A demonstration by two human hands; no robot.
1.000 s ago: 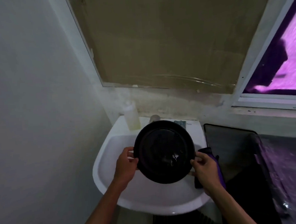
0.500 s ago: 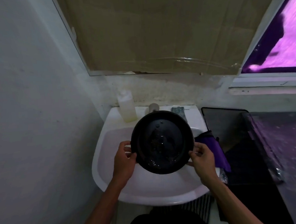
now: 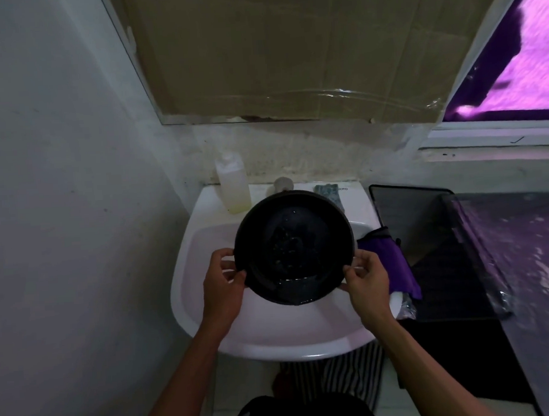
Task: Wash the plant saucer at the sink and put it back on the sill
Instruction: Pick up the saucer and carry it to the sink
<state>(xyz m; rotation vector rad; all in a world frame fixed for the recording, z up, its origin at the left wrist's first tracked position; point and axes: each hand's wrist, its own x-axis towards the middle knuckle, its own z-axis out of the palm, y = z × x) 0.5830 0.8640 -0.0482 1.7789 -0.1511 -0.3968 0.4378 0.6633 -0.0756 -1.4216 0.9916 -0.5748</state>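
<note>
A round black plant saucer (image 3: 292, 246) is held over the white sink (image 3: 208, 306), its wet inside facing me with water pooled at its lower edge. My left hand (image 3: 221, 283) grips its left rim. On the opposite rim, my right hand (image 3: 366, 281) pinches it with the fingertips. The tap (image 3: 283, 184) is mostly hidden behind the saucer's top edge. The window sill (image 3: 493, 155) runs along the upper right, below a purple-lit pane.
A clear bottle of yellowish liquid (image 3: 233, 184) stands on the sink's back left ledge. A purple cloth (image 3: 389, 262) lies at the sink's right edge. A dark tray (image 3: 427, 231) sits on the counter to the right. The wall is close on the left.
The view has tilted downward, so the window and sink shifted up in frame. The saucer stays held over the basin, tilted a little more toward me, water gathering at its lower edge.
</note>
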